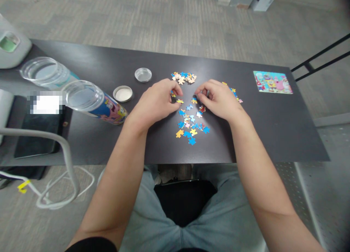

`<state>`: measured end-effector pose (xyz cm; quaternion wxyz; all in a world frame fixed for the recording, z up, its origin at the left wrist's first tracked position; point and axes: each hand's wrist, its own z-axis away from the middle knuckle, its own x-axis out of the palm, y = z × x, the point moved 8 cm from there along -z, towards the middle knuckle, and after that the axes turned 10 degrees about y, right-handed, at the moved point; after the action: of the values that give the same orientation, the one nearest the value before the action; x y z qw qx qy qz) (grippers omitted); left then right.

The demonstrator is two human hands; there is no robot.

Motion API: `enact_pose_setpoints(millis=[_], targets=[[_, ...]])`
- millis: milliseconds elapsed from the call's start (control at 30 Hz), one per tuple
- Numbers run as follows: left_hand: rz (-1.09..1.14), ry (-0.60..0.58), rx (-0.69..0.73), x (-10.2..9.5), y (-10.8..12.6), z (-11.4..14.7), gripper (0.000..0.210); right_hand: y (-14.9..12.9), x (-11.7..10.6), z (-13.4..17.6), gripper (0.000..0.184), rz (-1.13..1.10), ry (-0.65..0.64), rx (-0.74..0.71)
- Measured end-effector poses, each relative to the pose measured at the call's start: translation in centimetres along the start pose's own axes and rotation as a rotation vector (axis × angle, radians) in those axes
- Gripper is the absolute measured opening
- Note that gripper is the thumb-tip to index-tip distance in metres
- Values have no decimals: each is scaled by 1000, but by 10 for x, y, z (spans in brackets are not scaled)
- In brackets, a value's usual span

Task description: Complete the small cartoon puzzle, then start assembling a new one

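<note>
My left hand [160, 101] rests low over the table, thumb and forefinger apart, beside a yellow puzzle piece [179, 101]. Opposite it, my right hand [217, 99] has thumb and forefinger drawn together; whatever is between the tips is too small to make out. Just below those fingertips lies a blue and yellow puzzle piece [194, 100]. Loose, mostly blue puzzle pieces [192, 141] are spread between my forearms. A heap of pieces [183, 77], several with pale backs up, sits beyond my hands. More pieces [233, 90] show partly behind my right hand.
A colourful picture card [272, 82] lies at the table's right. To the left are two clear-topped cylinders [109, 108] [51, 73], a round metal lid [143, 75], another lid [123, 94] and a black tablet-like device [38, 132]. A pale cable [67, 161] hangs over the front edge.
</note>
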<state>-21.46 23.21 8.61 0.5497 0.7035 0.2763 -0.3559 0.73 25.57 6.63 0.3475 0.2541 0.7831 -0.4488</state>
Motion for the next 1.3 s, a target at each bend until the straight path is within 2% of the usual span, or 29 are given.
enact_pose_setpoints(millis=[167,400,667,767,933,1133,1200,1300], targets=[[-55,80,-68,-9,-11,-1,36,1,0,-1,16,1,-8,0],[-170,137,-164,-11,-24,0,23,3,2,1,11,14,-41,3],[-203,122,-214,-11,-25,1,12,-7,7,4,22,-55,-125,-42],[-215,101,-243,-11,-22,2,18,-10,8,6,26,-77,-146,-53],[-214,116,-228,-10,-19,3,47,-17,11,7,40,-103,-188,-96],[-277,89,-231,-8,-12,4,43,-28,19,11,32,-170,-310,-135],[-253,61,-219,-7,-11,5,50,-26,17,10,33,-190,-271,-116],[-179,19,-183,-5,-11,4,58,-17,10,6,39,-146,-145,-48]])
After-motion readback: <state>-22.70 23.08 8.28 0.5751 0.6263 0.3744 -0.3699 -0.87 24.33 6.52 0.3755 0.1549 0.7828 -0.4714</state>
